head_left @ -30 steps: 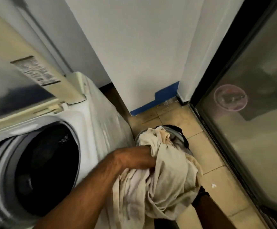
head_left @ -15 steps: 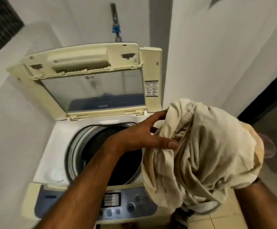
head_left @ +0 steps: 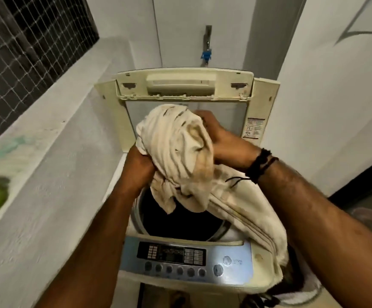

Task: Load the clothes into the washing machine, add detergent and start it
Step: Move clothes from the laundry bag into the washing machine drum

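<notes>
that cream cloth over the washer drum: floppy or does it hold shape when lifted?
Likely floppy: the cream cloth bunches in folds between the left hand and right hand. A tail trails over the washing machine rim, so it may snag.

head view, looking steeply down, close over washing machine (head_left: 185,258)

Cream cloth (head_left: 247,210) drapes over the washing machine (head_left: 133,232) rim
</notes>
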